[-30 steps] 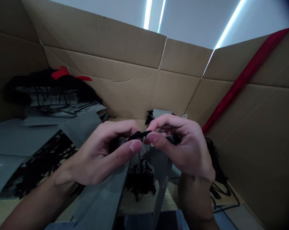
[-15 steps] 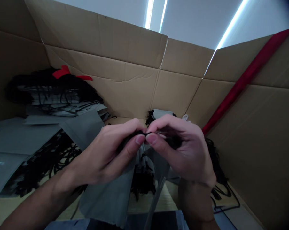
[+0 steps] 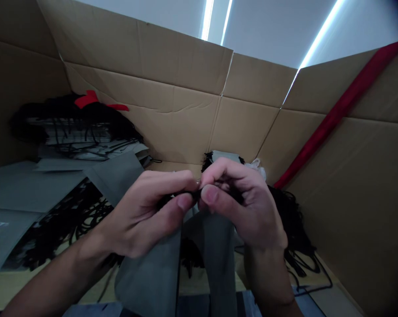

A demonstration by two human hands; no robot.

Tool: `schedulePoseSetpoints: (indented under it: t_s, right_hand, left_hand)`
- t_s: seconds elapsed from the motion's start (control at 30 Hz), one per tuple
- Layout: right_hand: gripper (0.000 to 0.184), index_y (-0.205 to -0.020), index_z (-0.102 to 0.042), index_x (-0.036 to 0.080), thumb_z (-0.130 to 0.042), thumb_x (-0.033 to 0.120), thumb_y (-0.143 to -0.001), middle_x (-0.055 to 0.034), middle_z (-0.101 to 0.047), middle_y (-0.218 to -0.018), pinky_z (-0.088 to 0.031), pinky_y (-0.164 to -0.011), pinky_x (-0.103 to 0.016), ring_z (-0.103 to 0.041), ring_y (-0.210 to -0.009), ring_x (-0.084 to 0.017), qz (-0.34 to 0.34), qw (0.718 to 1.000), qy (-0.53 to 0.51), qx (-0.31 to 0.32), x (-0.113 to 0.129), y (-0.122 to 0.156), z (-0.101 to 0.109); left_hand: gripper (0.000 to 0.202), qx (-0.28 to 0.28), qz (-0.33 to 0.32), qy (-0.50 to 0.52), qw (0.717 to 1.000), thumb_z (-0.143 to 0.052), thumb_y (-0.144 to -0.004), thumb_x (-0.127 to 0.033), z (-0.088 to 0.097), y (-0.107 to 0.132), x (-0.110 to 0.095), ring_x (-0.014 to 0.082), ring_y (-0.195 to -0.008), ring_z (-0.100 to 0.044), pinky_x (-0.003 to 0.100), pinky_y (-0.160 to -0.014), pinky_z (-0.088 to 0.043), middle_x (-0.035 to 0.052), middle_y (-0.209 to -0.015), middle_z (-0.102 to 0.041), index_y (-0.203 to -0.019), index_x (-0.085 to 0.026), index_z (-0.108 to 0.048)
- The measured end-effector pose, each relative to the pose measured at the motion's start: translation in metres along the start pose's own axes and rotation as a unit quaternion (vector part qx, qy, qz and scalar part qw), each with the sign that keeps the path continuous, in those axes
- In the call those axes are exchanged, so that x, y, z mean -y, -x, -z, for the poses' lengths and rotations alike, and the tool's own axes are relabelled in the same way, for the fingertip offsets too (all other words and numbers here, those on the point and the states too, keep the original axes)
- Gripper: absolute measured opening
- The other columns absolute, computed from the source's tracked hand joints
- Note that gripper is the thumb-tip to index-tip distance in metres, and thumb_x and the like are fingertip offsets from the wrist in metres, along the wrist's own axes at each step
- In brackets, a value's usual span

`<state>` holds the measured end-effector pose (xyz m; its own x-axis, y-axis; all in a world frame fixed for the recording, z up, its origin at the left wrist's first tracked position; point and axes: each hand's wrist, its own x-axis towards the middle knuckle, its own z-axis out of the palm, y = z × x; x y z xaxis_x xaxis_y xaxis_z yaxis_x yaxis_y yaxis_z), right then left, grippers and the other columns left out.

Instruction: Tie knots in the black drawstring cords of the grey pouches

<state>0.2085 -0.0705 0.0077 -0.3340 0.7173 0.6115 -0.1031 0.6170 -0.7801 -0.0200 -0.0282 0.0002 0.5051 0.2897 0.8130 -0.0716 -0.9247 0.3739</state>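
Observation:
My left hand (image 3: 146, 213) is closed, thumb against fingers, pinching a black cord (image 3: 196, 194). Close beside it, my right hand (image 3: 248, 204) is closed too, with the same cord between thumb and index finger. Most of the cord is hidden inside both hands. Below the left hand hangs a grey panel (image 3: 149, 281), seemingly one side of a grey bag. A second grey panel (image 3: 220, 264) hangs under the right hand. Whether the two panels join cannot be seen.
Grey bags (image 3: 14, 185) with black cords (image 3: 83, 211) lie at left. Behind them is a stack of grey pieces (image 3: 76, 132) topped with cords and a red strip (image 3: 86, 100). More black cords (image 3: 294, 224) lie at right. Cardboard walls (image 3: 182, 101) surround the table (image 3: 194, 284).
The thumbs have drawn slightly apart, with the left hand shifting a little left. The grey panel under my right hand has turned and now shows a broader face.

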Motion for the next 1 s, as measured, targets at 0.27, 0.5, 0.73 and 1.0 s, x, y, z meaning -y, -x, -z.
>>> schedulePoseSetpoints:
  t_s: [0.27,0.5,0.73,1.0]
  right_hand:
    - [0.022,-0.107,-0.084,0.022,-0.103,0.020,-0.098,0.0029,-0.076,-0.083,-0.058,-0.064,-0.021,-0.068,-0.068,-0.011,0.021,0.998,0.056,-0.037,0.011,0.000,-0.001]
    - [0.022,-0.104,-0.078,0.023,-0.101,0.022,-0.100,0.0050,-0.069,-0.084,-0.050,-0.062,-0.022,-0.057,-0.068,-0.010,0.035,0.990,0.126,-0.046,0.010,0.003,-0.003]
    - [0.021,-0.098,-0.078,0.022,-0.095,0.031,-0.107,0.0029,-0.075,-0.087,-0.056,-0.069,-0.024,-0.066,-0.073,-0.012,0.057,0.994,0.087,-0.032,0.004,-0.002,-0.008]
    - [0.016,-0.105,-0.077,0.024,-0.090,0.030,-0.113,0.0015,-0.078,-0.089,-0.057,-0.070,-0.023,-0.066,-0.071,-0.012,0.037,0.996,0.059,-0.053,0.009,0.006,0.003]
  left_hand:
    - [0.034,0.021,0.049,0.015,0.998,-0.053,-0.129,-0.034,-0.002,-0.001,-0.009,0.0111,-0.069,-0.057,0.023,-0.063,-0.046,-0.0029,-0.081,-0.062,-0.101,-0.021,-0.067]
    - [0.029,0.056,0.048,-0.018,0.997,-0.053,-0.127,-0.029,0.000,-0.001,-0.008,0.0116,-0.068,-0.055,0.026,-0.061,-0.043,-0.0023,-0.083,-0.065,-0.102,-0.020,-0.066]
    - [0.030,0.013,-0.024,0.005,1.000,-0.055,-0.128,-0.028,-0.005,0.000,0.002,0.0111,-0.070,-0.059,0.026,-0.065,-0.045,-0.0024,-0.082,-0.066,-0.099,-0.022,-0.061]
    - [0.018,0.056,0.052,0.053,0.996,-0.066,-0.122,-0.025,0.005,-0.008,-0.008,0.0088,-0.070,-0.058,0.019,-0.063,-0.048,-0.0047,-0.085,-0.066,-0.106,-0.022,-0.073]
